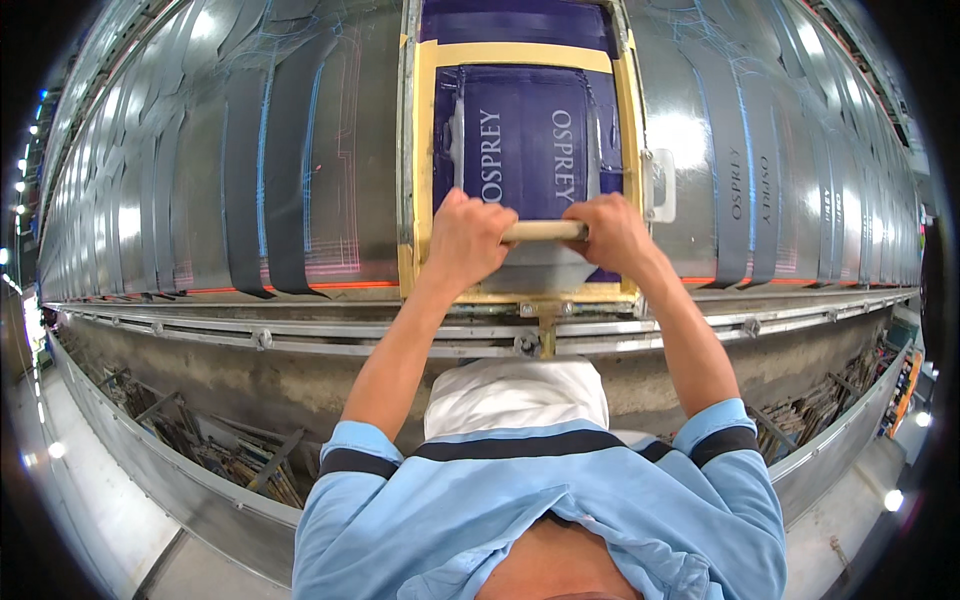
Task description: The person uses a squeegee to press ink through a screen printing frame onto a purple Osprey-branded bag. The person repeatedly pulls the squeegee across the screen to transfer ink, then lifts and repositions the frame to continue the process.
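Note:
My left hand (465, 240) and my right hand (612, 236) are closed round the two ends of a pale wooden squeegee handle (546, 231). The squeegee lies across the near part of a screen printing frame (408, 150), over its dark purple mesh (525, 150). Light lettering shows in the mesh beyond my hands. Yellowish tape (520, 52) borders the mesh. Grey ink (540, 272) lies on the near side of the handle, with grey smears along the printing area's sides. The squeegee's blade is hidden.
A long shiny printing table (375, 200) extends both ways, carrying dark grey fabric strips (290, 180) with blue lines. Similar strips (760, 190) on the right bear lettering. A white handle-like piece (662, 185) sits beside the frame. Metal rails (300, 332) run along the table's near edge.

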`<state>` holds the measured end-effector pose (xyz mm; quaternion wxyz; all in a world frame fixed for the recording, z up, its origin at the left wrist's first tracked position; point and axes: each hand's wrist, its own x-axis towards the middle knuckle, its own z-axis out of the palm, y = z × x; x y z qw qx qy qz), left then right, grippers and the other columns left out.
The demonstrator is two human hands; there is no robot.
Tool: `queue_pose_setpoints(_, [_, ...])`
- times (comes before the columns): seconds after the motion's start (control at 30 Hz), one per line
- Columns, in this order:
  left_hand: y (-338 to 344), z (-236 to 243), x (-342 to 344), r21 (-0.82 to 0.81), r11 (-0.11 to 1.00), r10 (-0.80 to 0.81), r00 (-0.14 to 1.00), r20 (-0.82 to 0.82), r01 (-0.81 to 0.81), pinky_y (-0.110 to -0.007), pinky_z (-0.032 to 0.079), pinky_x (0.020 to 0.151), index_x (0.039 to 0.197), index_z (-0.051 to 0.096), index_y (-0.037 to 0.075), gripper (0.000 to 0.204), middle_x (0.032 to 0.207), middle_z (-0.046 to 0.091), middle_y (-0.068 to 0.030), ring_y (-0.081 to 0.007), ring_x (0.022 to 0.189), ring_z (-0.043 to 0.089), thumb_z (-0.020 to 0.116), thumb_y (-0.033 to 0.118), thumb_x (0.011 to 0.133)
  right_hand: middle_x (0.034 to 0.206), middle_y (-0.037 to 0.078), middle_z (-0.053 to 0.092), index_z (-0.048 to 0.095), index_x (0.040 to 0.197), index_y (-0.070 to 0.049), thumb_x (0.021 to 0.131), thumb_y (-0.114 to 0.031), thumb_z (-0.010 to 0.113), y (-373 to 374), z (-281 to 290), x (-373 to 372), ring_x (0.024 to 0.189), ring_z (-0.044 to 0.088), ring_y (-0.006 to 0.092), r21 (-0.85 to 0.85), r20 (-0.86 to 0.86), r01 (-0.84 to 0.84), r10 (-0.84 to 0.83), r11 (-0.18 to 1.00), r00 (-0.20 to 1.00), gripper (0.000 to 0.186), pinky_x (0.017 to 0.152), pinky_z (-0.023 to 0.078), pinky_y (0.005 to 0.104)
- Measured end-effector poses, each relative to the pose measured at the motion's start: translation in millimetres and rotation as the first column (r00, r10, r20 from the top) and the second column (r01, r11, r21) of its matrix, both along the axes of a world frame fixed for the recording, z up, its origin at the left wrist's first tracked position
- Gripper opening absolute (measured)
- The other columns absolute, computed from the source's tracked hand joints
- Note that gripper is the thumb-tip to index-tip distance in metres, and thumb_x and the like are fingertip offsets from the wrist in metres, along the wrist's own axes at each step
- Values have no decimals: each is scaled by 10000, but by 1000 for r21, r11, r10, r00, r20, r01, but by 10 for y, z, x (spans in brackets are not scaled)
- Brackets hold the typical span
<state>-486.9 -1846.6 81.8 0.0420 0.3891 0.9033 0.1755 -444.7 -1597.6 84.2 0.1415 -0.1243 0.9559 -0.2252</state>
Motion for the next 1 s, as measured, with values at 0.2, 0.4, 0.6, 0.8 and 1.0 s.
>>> queue_pose_setpoints(0.2, [-84,28,258,93,996,14,988,-153,1,-417,424,861,901,739,147,223,900,710,-20,-226,851,664,825,256,726,1082,194,746,732,1201,-81,874,-539,759,400,-53,33,991,707,363,-462,56,225,-225,858,973,564,910,541,458])
queue_pose_setpoints(0.4, [-168,4,585,-75,993,-98,990,-106,90,-382,494,733,876,734,118,206,807,666,-17,-239,787,655,802,130,682,1102,242,721,701,1083,-69,988,-420,625,1082,-700,-360,1046,669,441,-200,-225,849,-867,488,445,371,913,518,517])
queue_pose_setpoints(0.6, [-76,152,-201,133,984,-115,993,-41,119,-404,482,737,865,765,140,209,833,736,-31,-262,797,684,823,179,669,844,207,712,693,1028,-42,983,-412,637,1112,-933,-325,784,696,367,-480,-203,740,-880,472,429,377,742,522,464])
queue_pose_setpoints(0.8, [411,501,-1458,137,991,16,996,-93,-3,-425,537,768,854,790,116,218,798,732,-96,-315,799,702,858,227,679,816,224,711,690,1032,-38,980,-386,650,1068,-657,-250,761,712,382,-507,-50,768,-903,391,427,354,720,529,451])
queue_pose_setpoints(1.0, [486,313,-1761,162,987,17,997,-71,-6,-401,551,750,918,800,104,196,874,756,-111,-305,852,722,830,182,741,732,182,681,695,1006,-31,977,-390,669,1053,-663,-240,667,676,335,-536,-52,751,-903,386,427,361,673,514,437])
